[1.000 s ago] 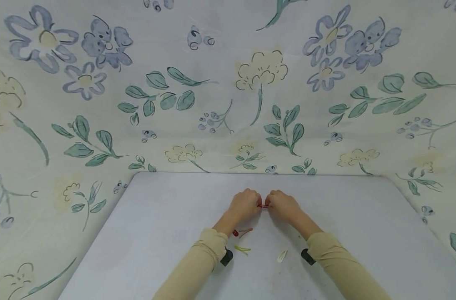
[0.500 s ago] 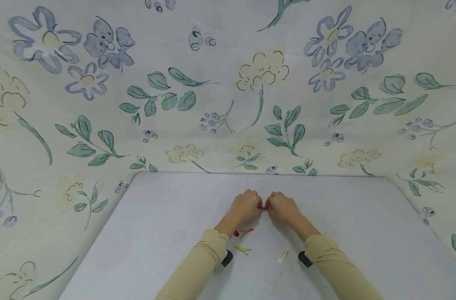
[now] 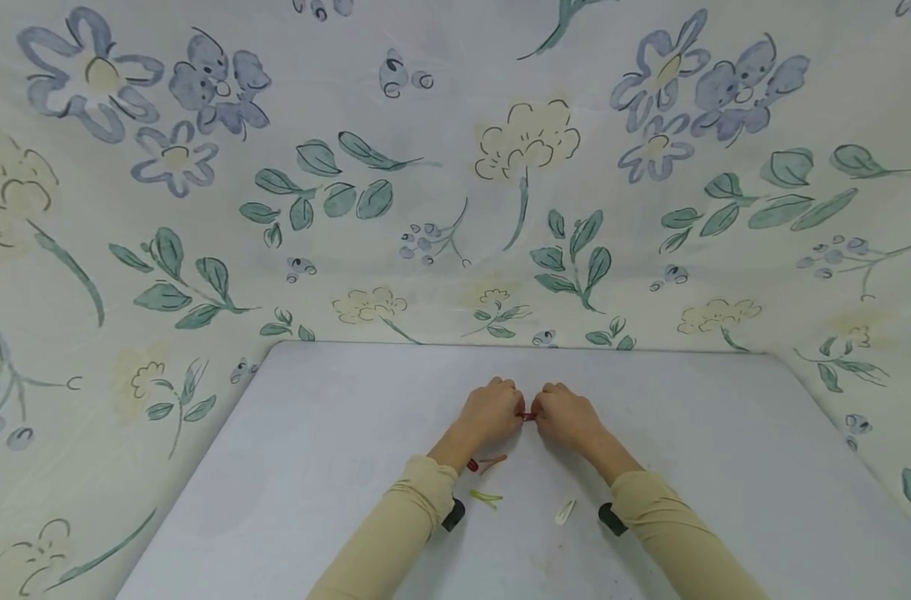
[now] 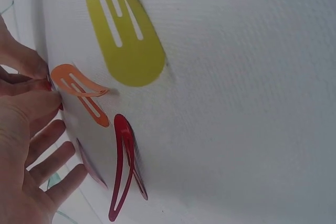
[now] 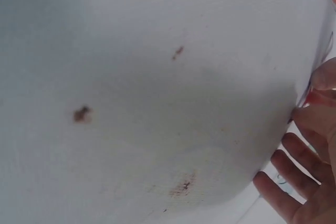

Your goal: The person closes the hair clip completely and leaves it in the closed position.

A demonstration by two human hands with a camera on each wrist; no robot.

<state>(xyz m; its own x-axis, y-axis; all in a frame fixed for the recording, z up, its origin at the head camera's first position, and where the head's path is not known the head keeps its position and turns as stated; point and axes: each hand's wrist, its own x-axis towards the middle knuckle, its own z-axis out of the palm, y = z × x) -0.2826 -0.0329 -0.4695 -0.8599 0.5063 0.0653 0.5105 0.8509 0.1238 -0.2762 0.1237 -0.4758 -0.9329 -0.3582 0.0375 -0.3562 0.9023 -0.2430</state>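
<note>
1. Since the first frame, the red clip point(image 3: 529, 417) and the right hand point(image 3: 568, 417) have shifted slightly toward the person, and less of the clip shows between the hands; the left hand point(image 3: 493, 412) has barely moved.
2. Both hands pinch the red clip between thumb and finger, with their lower fingers spread loosely; it sits in the narrow gap between them.
3. As a judgement, the handling of this clip is mid-step: it has not been released, and whether it is sprung or snapped flat cannot be told.
4. On the worktop point(image 3: 350, 433), on the person's side of the left hand, lie the dark red clip point(image 4: 123, 128), the orange clip point(image 4: 83, 80) and the yellow-green clip point(image 4: 128, 51), their parts sprung apart, so probably left to do. The white clip point(image 3: 565, 512), on the person's side of the right hand, looks flat, perhaps done.
5. The red clip's long axis runs crosswise, hand to hand; fingers cover both ends, so which way it points is unclear.
</note>
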